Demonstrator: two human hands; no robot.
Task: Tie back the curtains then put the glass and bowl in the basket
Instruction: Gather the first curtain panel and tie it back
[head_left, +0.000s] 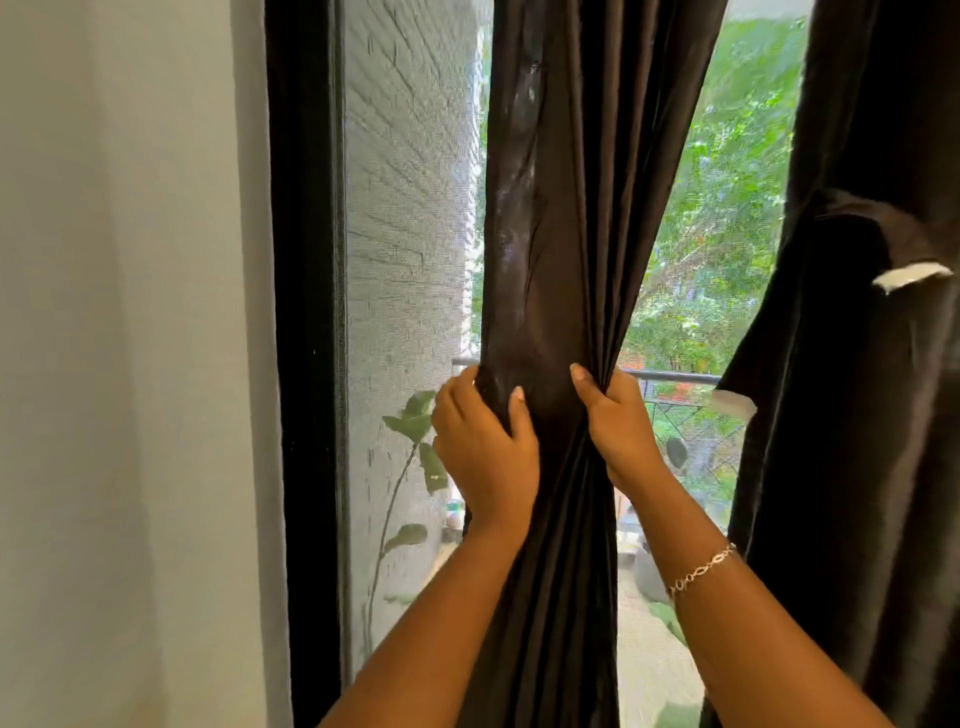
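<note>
A dark brown curtain (576, 182) hangs down the middle of the window, pinched into a narrow bunch at hand height. My left hand (485, 452) wraps the bunch from its left side, thumb across the front. My right hand (618, 421) grips it from the right, a chain bracelet on the wrist. A second dark curtain (862, 364) hangs at the right, with a dark tie-back strap ending in white tabs (909, 275) draped over it. Glass, bowl and basket are out of view.
A black window frame (306, 364) stands at the left beside a white wall (119, 364). Through the mesh screen I see a brick wall, a balcony railing (670, 376), a leafy plant stem and trees outside.
</note>
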